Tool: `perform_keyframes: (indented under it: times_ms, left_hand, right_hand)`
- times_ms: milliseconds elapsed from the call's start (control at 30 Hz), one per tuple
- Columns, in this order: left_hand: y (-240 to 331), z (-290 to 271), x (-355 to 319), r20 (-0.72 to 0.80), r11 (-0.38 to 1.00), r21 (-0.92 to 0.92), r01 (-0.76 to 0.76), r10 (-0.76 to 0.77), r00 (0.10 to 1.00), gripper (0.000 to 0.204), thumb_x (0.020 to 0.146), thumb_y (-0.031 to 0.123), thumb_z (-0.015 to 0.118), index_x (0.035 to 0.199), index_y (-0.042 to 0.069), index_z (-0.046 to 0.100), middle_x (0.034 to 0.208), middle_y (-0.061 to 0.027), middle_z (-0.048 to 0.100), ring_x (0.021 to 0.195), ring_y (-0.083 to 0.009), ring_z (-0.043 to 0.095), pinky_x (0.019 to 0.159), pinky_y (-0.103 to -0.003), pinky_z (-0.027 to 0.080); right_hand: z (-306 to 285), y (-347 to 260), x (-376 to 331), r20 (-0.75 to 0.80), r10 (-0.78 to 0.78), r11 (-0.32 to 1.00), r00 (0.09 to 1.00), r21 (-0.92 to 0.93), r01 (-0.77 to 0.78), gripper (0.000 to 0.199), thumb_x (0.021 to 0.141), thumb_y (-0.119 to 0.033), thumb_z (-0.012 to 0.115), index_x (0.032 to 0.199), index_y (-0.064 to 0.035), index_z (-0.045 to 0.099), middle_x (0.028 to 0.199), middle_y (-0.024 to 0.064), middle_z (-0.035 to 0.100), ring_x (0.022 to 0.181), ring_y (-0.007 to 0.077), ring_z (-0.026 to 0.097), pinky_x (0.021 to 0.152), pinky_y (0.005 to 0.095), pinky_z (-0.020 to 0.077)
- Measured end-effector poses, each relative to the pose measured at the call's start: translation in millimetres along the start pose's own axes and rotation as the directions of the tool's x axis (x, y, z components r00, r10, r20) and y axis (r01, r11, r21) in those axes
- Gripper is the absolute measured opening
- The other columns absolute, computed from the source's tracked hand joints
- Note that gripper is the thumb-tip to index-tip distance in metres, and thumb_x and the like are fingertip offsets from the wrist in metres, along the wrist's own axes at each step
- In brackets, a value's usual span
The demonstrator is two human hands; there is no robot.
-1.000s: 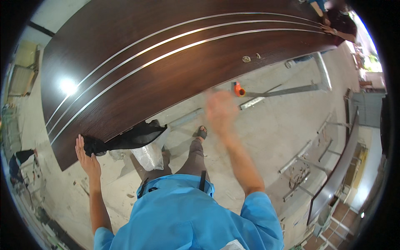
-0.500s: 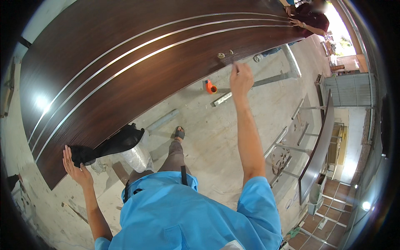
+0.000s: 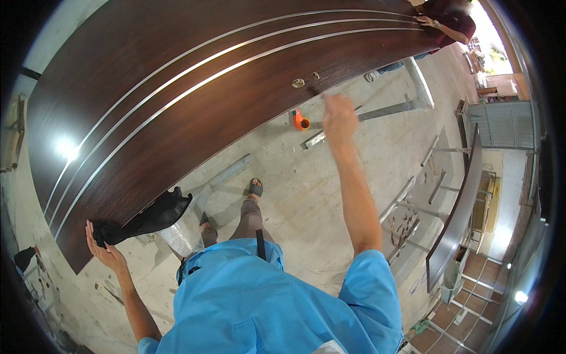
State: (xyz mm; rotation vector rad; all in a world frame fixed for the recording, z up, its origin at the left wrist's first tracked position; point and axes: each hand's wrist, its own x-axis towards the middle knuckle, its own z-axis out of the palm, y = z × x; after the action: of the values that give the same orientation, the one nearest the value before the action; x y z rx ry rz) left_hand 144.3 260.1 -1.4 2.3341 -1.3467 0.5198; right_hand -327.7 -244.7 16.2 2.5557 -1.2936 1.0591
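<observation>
A large dark-brown wood-grain door panel (image 3: 236, 97) slants across the upper left. Three silver strips run along it, and two small round holes (image 3: 298, 84) sit near its near edge. My left hand (image 3: 109, 255) is at the panel's lower left end, with its fingers round a bunched black cloth (image 3: 107, 232). The cloth trails to the right along the near edge. My right hand (image 3: 340, 121) hovers by that edge, close to the holes. It looks closed, though motion blurs it, and anything inside its fingers is hidden.
A co-worker's hand (image 3: 425, 22) rests at the panel's far right end. On the concrete floor lie an orange ring-shaped thing (image 3: 300, 121) and metal bars. Bubble-wrap-like plastic (image 3: 181, 233) is beside my leg. Another dark panel (image 3: 454, 224) stands on a metal frame at right.
The view has shifted slightly. My left hand and the black cloth have slid a little nearer the panel's lower left corner. My right hand sits slightly farther right of the holes.
</observation>
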Motion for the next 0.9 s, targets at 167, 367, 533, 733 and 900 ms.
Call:
perform_keyframes:
  times_ms: [167,367,533,733,900]
  left_hand:
    - [2.5,0.7,0.3,-0.013,0.999,0.028,0.031,-0.031,0.999,0.058,0.113,0.037,0.028,0.149,0.000,0.053,0.155,-0.0150,0.056,0.146,-0.0334,0.047,0.122,-0.047,0.029]
    - [2.7,2.4,0.8,-0.033,0.999,0.014,0.032,-0.031,0.999,0.059,0.113,0.039,0.027,0.149,0.000,0.054,0.154,-0.0146,0.056,0.146,-0.0336,0.047,0.122,-0.047,0.029]
    - [3.1,5.0,0.8,-0.046,0.999,0.026,0.044,-0.043,0.998,0.061,0.113,0.043,0.027,0.149,0.001,0.054,0.153,-0.0142,0.057,0.145,-0.0330,0.049,0.121,-0.047,0.029]
    - [4.8,5.2,1.5,-0.063,0.999,0.019,0.042,-0.041,0.997,0.062,0.113,0.044,0.027,0.148,0.001,0.055,0.152,-0.0141,0.058,0.144,-0.0326,0.050,0.121,-0.046,0.030]
    - [6.1,4.8,5.1,-0.073,1.000,-0.009,0.007,-0.007,0.997,0.056,0.112,0.035,0.031,0.147,0.000,0.056,0.152,-0.0145,0.059,0.144,-0.0327,0.050,0.120,-0.046,0.030]
  right_hand:
    - [-3.7,-12.7,3.6,0.091,-0.081,0.989,0.993,0.128,0.069,0.026,0.076,0.000,0.068,0.100,-0.0078,0.075,0.092,0.0104,0.067,0.088,0.0329,0.065,0.072,0.0445,0.0538]
    - [-11.4,-21.7,-1.4,0.134,-0.099,0.995,0.986,0.042,0.094,0.022,0.078,0.000,0.068,0.098,-0.0074,0.074,0.089,0.0098,0.064,0.088,0.0321,0.065,0.072,0.0437,0.0543]
    - [-11.7,-40.2,-10.8,0.176,-0.215,0.972,0.961,0.138,0.192,0.024,0.077,0.000,0.067,0.099,-0.0065,0.073,0.089,0.0093,0.063,0.088,0.0320,0.065,0.075,0.0429,0.0546]
    - [-9.0,-78.0,-16.8,0.118,-0.090,0.989,0.989,0.128,0.074,0.013,0.083,0.003,0.070,0.093,-0.0059,0.072,0.084,0.0101,0.065,0.080,0.0309,0.063,0.067,0.0423,0.0502]
    - [-6.6,-85.3,-10.2,0.138,-0.096,0.983,0.986,0.166,0.072,0.022,0.081,0.003,0.067,0.101,-0.0027,0.072,0.091,0.0112,0.065,0.089,0.0330,0.064,0.071,0.0438,0.0530]
